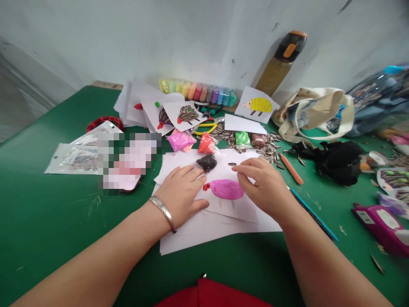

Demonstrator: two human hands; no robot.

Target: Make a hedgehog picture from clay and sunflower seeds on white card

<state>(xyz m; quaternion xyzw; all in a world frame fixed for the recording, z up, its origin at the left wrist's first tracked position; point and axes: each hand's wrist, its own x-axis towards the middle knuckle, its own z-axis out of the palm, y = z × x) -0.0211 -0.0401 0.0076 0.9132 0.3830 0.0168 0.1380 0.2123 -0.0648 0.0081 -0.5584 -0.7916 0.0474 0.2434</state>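
Observation:
My left hand (183,194) lies flat with its fingers spread on the left side of a white sheet (233,213). That sheet bears a pink oval clay body (225,189) with a red head and drawn legs. Just right of the pink shape is my right hand (260,183), fingers bent, thumb and index finger close together at a sunflower seed (232,164). Whether the fingertips grip the seed is too small to tell. A black clay packet (207,162) sits by my left fingertips.
Behind the sheet are clay packets in pink (180,140), red (206,144) and green (243,139), with seeds (270,149) scattered around. A phone (131,164) lies left, an orange pen (291,169) right. A bottle (281,64) and cloth bag (315,113) stand at the back.

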